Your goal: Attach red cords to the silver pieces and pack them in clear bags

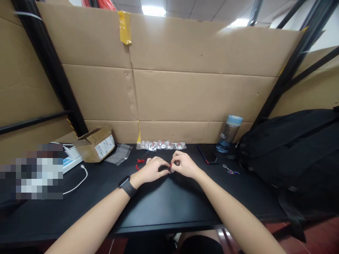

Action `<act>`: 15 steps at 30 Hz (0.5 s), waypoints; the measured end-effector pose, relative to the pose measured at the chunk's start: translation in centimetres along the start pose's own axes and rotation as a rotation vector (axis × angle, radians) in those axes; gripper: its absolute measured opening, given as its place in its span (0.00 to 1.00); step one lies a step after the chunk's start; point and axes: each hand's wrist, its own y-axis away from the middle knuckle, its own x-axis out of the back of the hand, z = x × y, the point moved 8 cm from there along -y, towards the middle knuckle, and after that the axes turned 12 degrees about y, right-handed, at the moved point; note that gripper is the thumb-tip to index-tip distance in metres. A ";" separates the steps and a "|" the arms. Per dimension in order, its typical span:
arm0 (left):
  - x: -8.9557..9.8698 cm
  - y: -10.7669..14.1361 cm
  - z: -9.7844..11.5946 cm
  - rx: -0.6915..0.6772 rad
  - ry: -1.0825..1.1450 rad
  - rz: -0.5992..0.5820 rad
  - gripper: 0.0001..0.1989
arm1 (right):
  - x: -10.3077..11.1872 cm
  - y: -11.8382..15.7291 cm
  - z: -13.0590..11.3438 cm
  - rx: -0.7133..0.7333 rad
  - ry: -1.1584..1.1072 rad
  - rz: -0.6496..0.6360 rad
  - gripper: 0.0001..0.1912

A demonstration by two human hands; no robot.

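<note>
My left hand (153, 170) and my right hand (184, 164) meet over the middle of the black table. Between their fingertips is a small round silvery object with a red part (171, 170), mostly covered by the fingers. My right thumb and forefinger pinch its red part. The fingertips of my left hand rest at its left side, closed around its edge. A red cord (140, 161) lies just left of my left hand. Behind both hands is a row of clear-wrapped silvery discs with red bits (162, 145).
On the black table (169, 211), an open cardboard box (97, 144), a clear plastic bag (119, 154) and a white cable (85, 176) lie left. At right are a phone (208, 154), a bottle (229, 134), a small trinket (232, 172) and a black backpack (293, 155). Cardboard walls the back.
</note>
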 end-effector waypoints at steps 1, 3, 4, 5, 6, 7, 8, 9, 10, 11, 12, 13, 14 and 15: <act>-0.2 0.0 -0.2 -0.012 -0.016 -0.009 0.10 | 0.1 0.0 0.2 -0.004 -0.001 0.006 0.03; -0.4 0.0 -0.6 -0.020 -0.048 0.003 0.10 | 0.2 -0.1 0.6 -0.011 -0.001 0.009 0.03; -0.3 0.0 -0.8 -0.013 -0.063 0.023 0.11 | 0.1 -0.1 0.9 -0.015 0.002 0.004 0.03; -0.1 0.0 -1.0 -0.001 -0.074 0.048 0.13 | 0.1 -0.1 1.1 -0.020 0.007 -0.005 0.03; 0.2 0.0 -1.2 0.013 -0.082 0.072 0.14 | -0.1 0.0 1.2 -0.022 0.013 -0.017 0.03; 0.4 0.0 -1.4 0.023 -0.083 0.089 0.16 | -0.2 0.0 1.3 -0.022 0.022 -0.031 0.03; 0.5 0.0 -1.4 0.030 -0.078 0.093 0.17 | -0.4 0.1 1.4 -0.019 0.031 -0.044 0.03; 0.6 -0.1 -1.4 0.032 -0.068 0.087 0.17 | -0.6 0.1 1.4 -0.014 0.040 -0.056 0.03; 0.5 -0.1 -1.3 0.031 -0.056 0.073 0.17 | -0.8 0.2 1.4 -0.008 0.046 -0.067 0.04; 0.4 -0.1 -1.2 0.025 -0.047 0.055 0.16 | -1.0 0.2 1.3 -0.002 0.050 -0.078 0.04; 0.2 -0.1 -1.1 0.017 -0.044 0.039 0.16 | -1.1 0.3 1.3 0.001 0.050 -0.087 0.04; -0.1 -0.1 -0.9 0.009 -0.050 0.027 0.16 | -1.3 0.3 1.2 0.003 0.047 -0.097 0.05; -0.3 -0.1 -0.8 0.001 -0.061 0.019 0.16 | -1.5 0.3 1.1 0.006 0.043 -0.106 0.05; -0.6 -0.1 -0.6 -0.005 -0.073 0.015 0.15 | -1.6 0.3 1.0 0.010 0.040 -0.115 0.05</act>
